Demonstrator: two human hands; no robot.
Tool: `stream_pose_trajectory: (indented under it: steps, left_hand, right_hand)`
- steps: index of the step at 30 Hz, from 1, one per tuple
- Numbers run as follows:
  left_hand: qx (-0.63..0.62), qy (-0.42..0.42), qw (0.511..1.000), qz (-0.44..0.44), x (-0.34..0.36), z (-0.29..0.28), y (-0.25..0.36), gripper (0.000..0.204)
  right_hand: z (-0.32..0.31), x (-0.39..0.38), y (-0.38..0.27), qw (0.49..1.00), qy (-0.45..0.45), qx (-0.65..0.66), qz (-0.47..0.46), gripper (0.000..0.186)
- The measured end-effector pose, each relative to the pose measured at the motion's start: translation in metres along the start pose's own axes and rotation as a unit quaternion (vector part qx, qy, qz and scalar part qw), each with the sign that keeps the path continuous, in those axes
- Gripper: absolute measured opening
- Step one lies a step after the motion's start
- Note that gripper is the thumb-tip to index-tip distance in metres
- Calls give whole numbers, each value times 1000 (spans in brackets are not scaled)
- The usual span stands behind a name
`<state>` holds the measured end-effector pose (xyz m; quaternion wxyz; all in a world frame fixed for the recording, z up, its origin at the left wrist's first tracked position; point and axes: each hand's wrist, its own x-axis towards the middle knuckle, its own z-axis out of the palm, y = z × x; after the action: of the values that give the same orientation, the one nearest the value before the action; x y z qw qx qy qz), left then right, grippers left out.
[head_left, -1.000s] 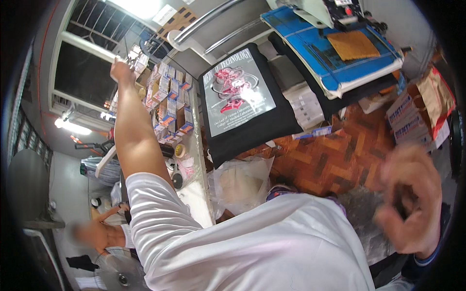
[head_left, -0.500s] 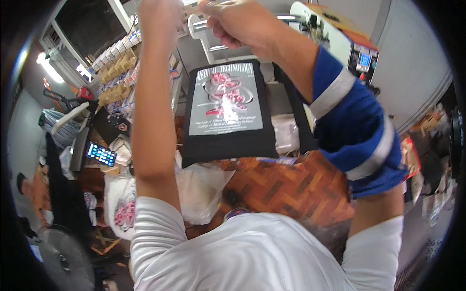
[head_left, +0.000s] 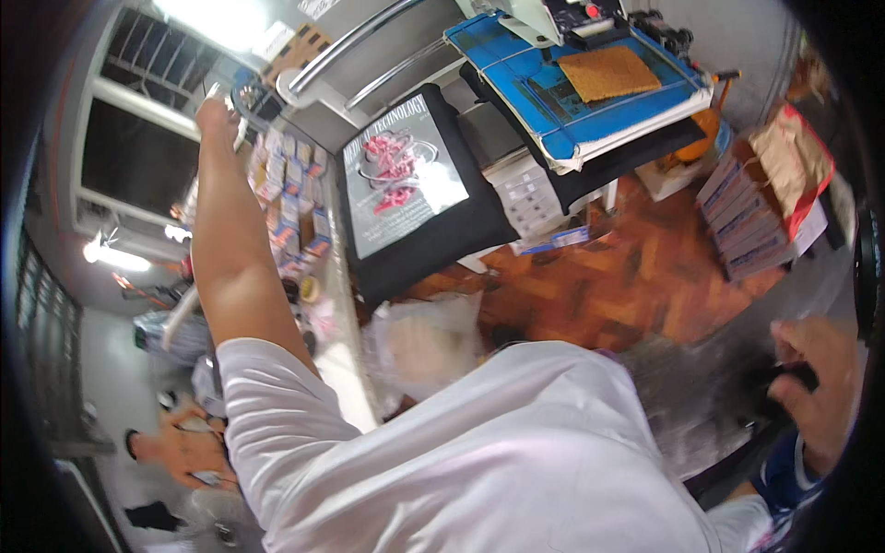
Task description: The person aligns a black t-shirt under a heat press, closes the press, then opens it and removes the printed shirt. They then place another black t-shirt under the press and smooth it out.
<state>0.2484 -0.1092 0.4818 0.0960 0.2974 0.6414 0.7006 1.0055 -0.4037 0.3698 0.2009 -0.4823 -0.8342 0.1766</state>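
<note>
My left hand [head_left: 216, 115] is raised high at the far left, near the window and above a stack of small boxes. A whitish patch shows at its fingertips, but blur hides the fingers and whether they hold anything. At the right edge, my right hand [head_left: 820, 382] is low, with thumb and fingers apart and a dark gap between them. A blue sleeve [head_left: 788, 470] covers the forearm below it. Between the hands, a black shirt [head_left: 438, 263] lies spread on a flat support, its grey panel print with pink and white artwork facing up.
A blue panel [head_left: 502, 69] carrying a brown pad [head_left: 608, 74] stands beyond, right of the shirt. Stacked boxes [head_left: 290, 189] line the left; cartons and a paper bag [head_left: 793, 166] stand right. Metal rails [head_left: 355, 51] run behind. A person [head_left: 184, 447] is at lower left.
The view has swung and tilted, bringing the blue panel and cartons in. My right hand has dropped from the top to the lower right edge; my left hand stays raised, now farther left.
</note>
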Motion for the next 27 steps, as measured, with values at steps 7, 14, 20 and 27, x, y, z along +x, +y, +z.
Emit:
stream_pose_trajectory:
  steps: [7, 14, 20, 27]
  left_hand:
    - [320, -402, 856, 52, -156, -9, -35, 78]
    - [106, -218, 964, 108, -109, 11, -35, 70]
    - [-78, -151, 984, 52, -20, 69, -22, 63]
    - [-78, -23, 996, 31, -10, 15, -41, 55]
  right_hand:
    - [31, 190, -34, 971, -28, -10, -235, 39]
    - [68, 318, -109, 950, -1, 24, -311, 37]
    - [42, 281, -107, 963, 24, -16, -268, 35]
    - [1, 84, -30, 990, -52, -22, -132, 34]
